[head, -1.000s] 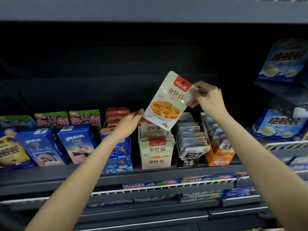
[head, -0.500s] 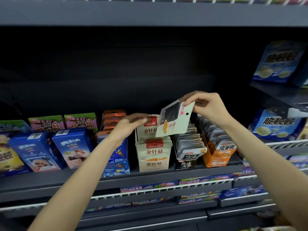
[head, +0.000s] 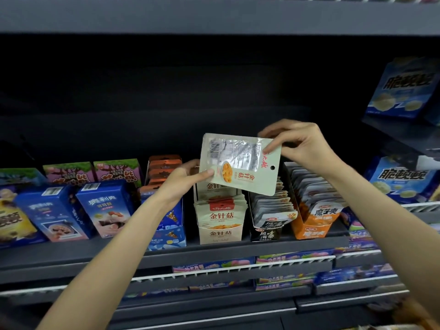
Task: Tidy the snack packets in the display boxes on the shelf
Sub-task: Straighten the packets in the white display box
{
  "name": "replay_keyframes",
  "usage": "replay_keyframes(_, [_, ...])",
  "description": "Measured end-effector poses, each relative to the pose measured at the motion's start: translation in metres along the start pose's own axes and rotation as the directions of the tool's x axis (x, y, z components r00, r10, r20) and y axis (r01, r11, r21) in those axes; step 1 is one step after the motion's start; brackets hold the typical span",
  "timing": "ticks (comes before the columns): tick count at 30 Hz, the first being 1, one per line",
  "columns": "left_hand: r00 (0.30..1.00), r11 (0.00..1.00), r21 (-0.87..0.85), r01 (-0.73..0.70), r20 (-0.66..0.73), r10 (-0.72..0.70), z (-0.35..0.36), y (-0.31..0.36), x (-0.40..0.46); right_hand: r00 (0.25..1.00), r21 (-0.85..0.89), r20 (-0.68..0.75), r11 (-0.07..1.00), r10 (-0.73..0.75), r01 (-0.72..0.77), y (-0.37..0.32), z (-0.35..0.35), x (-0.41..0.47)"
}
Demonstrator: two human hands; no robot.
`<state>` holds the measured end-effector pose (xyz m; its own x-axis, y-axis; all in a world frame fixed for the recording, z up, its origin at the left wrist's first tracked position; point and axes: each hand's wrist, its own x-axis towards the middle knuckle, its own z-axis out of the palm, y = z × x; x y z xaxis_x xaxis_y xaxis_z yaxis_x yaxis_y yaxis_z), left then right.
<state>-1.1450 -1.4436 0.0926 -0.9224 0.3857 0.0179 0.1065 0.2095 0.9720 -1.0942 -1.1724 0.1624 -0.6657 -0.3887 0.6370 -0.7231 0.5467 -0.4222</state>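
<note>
— Packet (head: 240,163) of enoki mushroom snack, back side toward us, held up in front of the shelf. Why both hands?

— It's thin and floppy, so I'd guess two pinch points keep it flat. The right hand (head: 302,146) pinches the corner near the hang hole between thumb and curled fingers; the left hand (head: 184,179) has its thumb pressed on the packet's left edge, with the fingers hidden behind it.

— And it's sideways, barcode and shiny panel showing?

— Yes, printed side away, hang hole to the right. That reads as mid-turn (my judgement only), getting it to match the others before it goes in.

— Goes in where?

— Most likely the beige enoki display box (head: 220,232) directly below, where same-brand packets stand upright facing front. The held one hangs just above that row, touching none of it as far as I can tell.

— Neighbours?

— A black seaweed display box (head: 266,232) just to the right, an orange konjac display box (head: 314,231) beyond it, and blue Oreo cartons (head: 104,208) to the left, all on the same dark shelf (head: 238,250).

— Risk?

— Slipping it in back-to-front, or into the black box beside.
</note>
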Motion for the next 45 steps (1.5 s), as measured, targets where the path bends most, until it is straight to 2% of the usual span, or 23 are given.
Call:
replay_keyframes(4, [1.0,1.0,-0.007,-0.012,-0.017,0.012,0.001,-0.003,-0.001,0.995,-0.228,0.098,0.974,0.008,0.015,0.018,-0.01,-0.008])
replay_keyframes(8, [0.999,0.998,-0.026,-0.05,-0.014,0.05,0.004,-0.002,-0.002,0.993,-0.468,0.11,0.879,-0.049,0.095,0.033,-0.013,-0.012])
replay_keyframes(13, [0.997,0.996,-0.062,-0.07,-0.027,0.069,0.006,0.0,-0.004,0.973,-0.552,0.182,0.805,-0.139,0.218,0.04,-0.016,-0.014])
replay_keyframes(18, [0.996,0.996,-0.046,-0.072,-0.054,0.07,0.005,-0.001,-0.002,0.969,-0.526,0.188,0.817,-0.16,0.237,0.039,-0.017,-0.015])
replay_keyframes(21, [0.993,0.997,-0.01,-0.076,-0.093,0.075,0.005,-0.003,0.001,0.987,-0.425,0.098,0.891,-0.127,0.157,0.034,-0.017,-0.018])
replay_keyframes(25, [0.99,0.996,0.041,-0.081,-0.114,0.085,0.01,-0.002,0.001,0.991,-0.228,-0.132,0.972,0.032,-0.062,0.021,-0.003,-0.019])
replay_keyframes(28, [0.988,0.999,0.012,-0.051,-0.146,0.052,0.013,-0.002,0.0,0.95,-0.006,-0.243,0.979,0.196,-0.204,0.011,0.011,-0.013])
replay_keyframes(30, [0.989,0.999,-0.004,-0.053,-0.14,0.052,0.012,-0.004,0.001,0.922,0.081,-0.289,0.966,0.259,-0.246,0.006,0.017,-0.007])
replay_keyframes(36, [0.99,0.995,-0.031,-0.096,-0.105,0.093,0.013,-0.002,-0.002,0.879,0.037,-0.326,0.934,0.347,-0.355,0.001,0.026,0.009])
replay_keyframes(40, [0.98,0.989,-0.002,-0.148,-0.132,0.147,0.016,-0.002,-0.003,0.864,0.11,-0.278,0.908,0.419,-0.405,0.003,0.03,0.007])
replay_keyframes(42, [0.962,0.977,0.094,-0.19,-0.178,0.205,0.017,-0.002,-0.003,0.859,0.144,-0.27,0.9,0.435,-0.411,0.003,0.029,0.006])
replay_keyframes(43, [0.944,0.947,0.235,-0.221,-0.192,0.268,0.014,-0.005,-0.002,0.856,0.159,-0.271,0.897,0.441,-0.412,0.003,0.028,0.006])
replay_keyframes(44, [0.923,0.873,0.424,-0.241,-0.177,0.341,0.009,-0.009,0.001,0.851,0.179,-0.276,0.894,0.447,-0.411,0.003,0.028,0.006])
replay_keyframes(45, [0.907,0.753,0.61,-0.247,-0.129,0.402,0.002,-0.013,0.004,0.846,0.202,-0.285,0.891,0.452,-0.408,0.003,0.027,0.007])
